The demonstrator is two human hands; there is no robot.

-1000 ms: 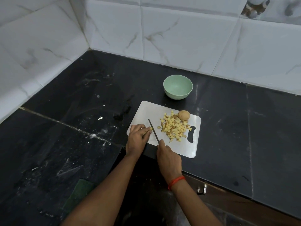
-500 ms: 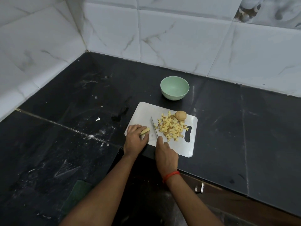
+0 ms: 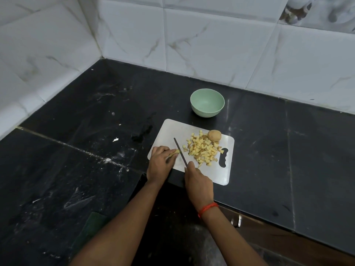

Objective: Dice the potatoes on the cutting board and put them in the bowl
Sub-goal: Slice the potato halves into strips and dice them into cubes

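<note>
A white cutting board (image 3: 226, 169) lies on the black counter. On it sits a pile of diced potato (image 3: 203, 149) and, at its far edge, a whole small potato (image 3: 214, 135). My left hand (image 3: 160, 163) holds down a bundle of potato strips (image 3: 174, 153) at the board's left side. My right hand (image 3: 197, 182) grips the handle of a knife (image 3: 180, 151), whose blade stands just right of the strips' ends. A pale green bowl (image 3: 207, 105) stands empty behind the board.
White marble-look tiled walls meet in a corner at the back left. The black counter (image 3: 86, 160) carries white smears and crumbs to the left. A green pad (image 3: 92, 221) lies near the front edge. A cabinet handle (image 3: 236, 221) shows below the counter.
The knife blade has shifted slightly between cuts along the strips, and my left hand has crept back along the bundle. The camera view has drifted a little.
</note>
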